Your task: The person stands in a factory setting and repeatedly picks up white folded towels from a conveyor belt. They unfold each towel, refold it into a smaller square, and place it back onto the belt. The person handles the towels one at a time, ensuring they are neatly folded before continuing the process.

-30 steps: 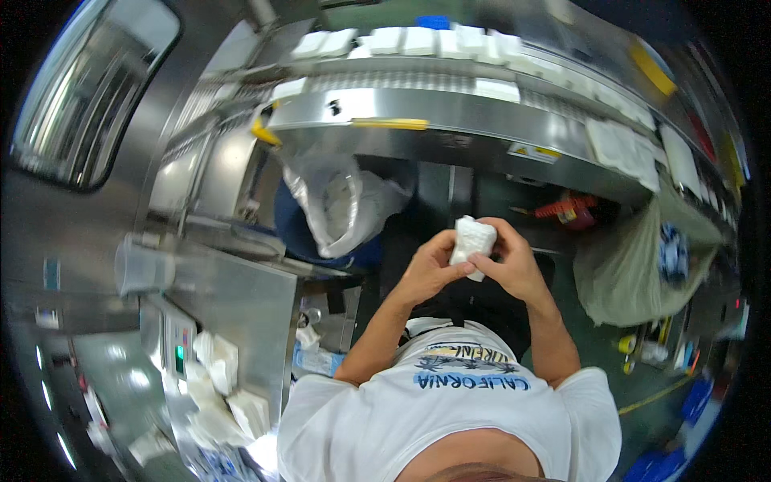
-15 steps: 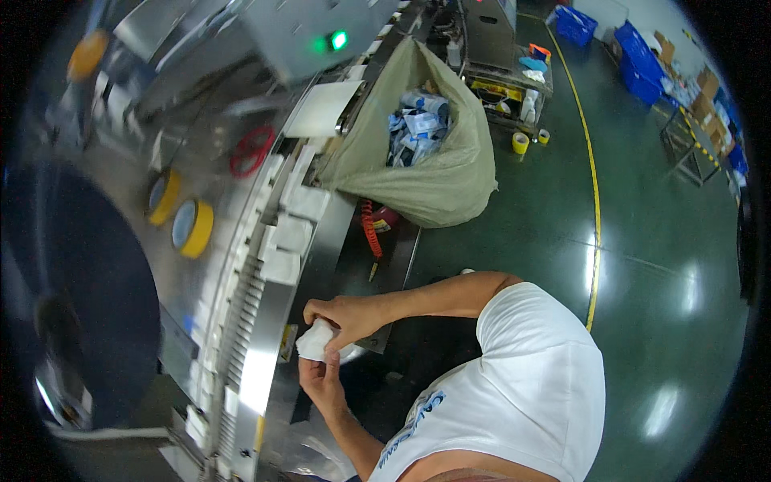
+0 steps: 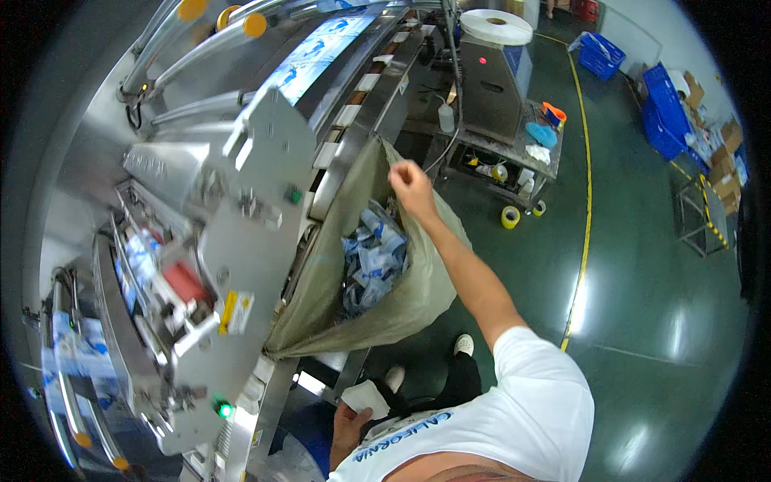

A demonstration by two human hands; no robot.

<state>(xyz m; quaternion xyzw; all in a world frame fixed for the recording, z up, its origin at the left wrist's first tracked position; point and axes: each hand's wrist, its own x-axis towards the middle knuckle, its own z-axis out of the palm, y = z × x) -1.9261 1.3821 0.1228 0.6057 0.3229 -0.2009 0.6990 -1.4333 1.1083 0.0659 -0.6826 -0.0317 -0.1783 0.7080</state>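
Observation:
In my left hand (image 3: 347, 427) is a white folded pad (image 3: 365, 398), gripped at its lower edge close to my body, beside the machine's front. My right hand (image 3: 412, 189) is stretched forward over the far rim of a large olive-green sack (image 3: 321, 321), its fingers curled closed. Whatever those fingers may hold is hidden. Crumpled blue-and-white film scraps (image 3: 376, 261) lie inside the wide-mouthed sack, below and left of this hand.
A steel packaging machine (image 3: 257, 321) with rollers and a green light fills the left. Along it runs a conveyor (image 3: 365, 84) carrying white pads. Beyond the sack stands a cart (image 3: 514, 165) with bottles; yellow tape rolls (image 3: 511, 217) sit beside it. Blue crates (image 3: 665, 112) stand far right.
My hands, together on the white pad before, are now apart. The right has reached forward over the sack; the left has drawn lower with the pad. The view has shifted, showing more of the machine.

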